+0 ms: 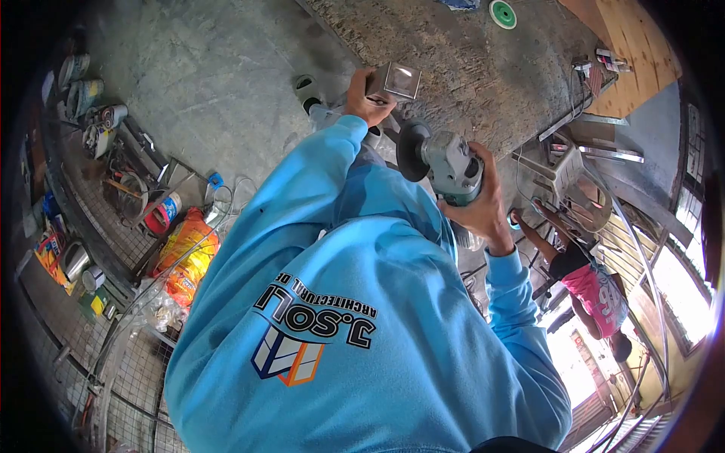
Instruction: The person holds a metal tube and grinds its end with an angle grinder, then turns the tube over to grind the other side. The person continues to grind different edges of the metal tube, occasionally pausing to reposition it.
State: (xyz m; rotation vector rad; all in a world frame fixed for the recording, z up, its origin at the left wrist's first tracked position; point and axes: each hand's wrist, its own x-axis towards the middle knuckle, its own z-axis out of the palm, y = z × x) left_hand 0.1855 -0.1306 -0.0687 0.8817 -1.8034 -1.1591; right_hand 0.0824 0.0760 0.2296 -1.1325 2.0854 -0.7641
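My left hand (365, 98) is closed round a short, shiny square metal piece (402, 81), which looks like a box or a length of square tube. It is held up over the floor, above my legs. In my right hand (487, 200) is a grey-green angle grinder (451, 162), with my fingers wrapped round its body. The grinder's dark round disc (413, 149) points to the left, below the metal piece and apart from it. Part of the grinder's body is hidden by my palm and fingers.
A green round disc (502, 13) lies on the rough floor (461, 83). At right stands a plastic chair (563, 170), near a person in a pink shirt (593, 302). Buckets (162, 211), an orange-yellow bag (185, 253) and wire mesh (136, 377) are on the left. Wooden board (634, 53) lies upper right.
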